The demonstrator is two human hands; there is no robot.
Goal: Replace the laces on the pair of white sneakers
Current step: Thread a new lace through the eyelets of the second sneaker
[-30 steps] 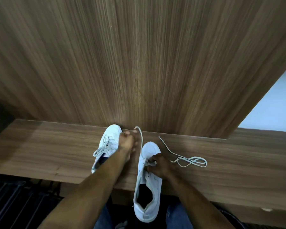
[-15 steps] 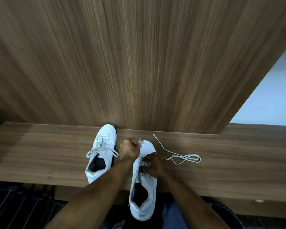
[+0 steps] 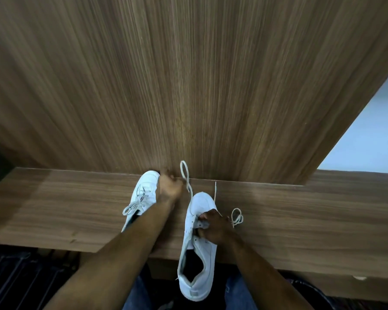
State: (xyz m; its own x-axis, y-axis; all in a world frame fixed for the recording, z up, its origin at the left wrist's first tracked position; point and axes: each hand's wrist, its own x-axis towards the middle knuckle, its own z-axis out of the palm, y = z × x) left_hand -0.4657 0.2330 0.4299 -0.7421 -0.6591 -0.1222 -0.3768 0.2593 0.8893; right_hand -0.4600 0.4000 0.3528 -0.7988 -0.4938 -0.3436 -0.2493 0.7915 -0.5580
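Unlaced sneaker lies on the tabletop, long axis running from the person toward the wood back panel, toe at the far end, heel overhanging the near edge. Right hand sits on the sneaker's eyelet area, fingers curled and gripping the upper near the lowest eyelets. Left hand is beyond and left of the sneaker's toe, fingers closed on the lace, which rises in a loop above that hand and runs back down toward the toe. The lace's other end trails right of the sneaker, a small loop lying just beside the right hand. Judgement: lace is being drawn through along the shoe's axis; left hand is the puller, right the anchor. Sneaker is plain white, dark inside, tongue exposed. Second sneaker, left of the first, is laced and tied.
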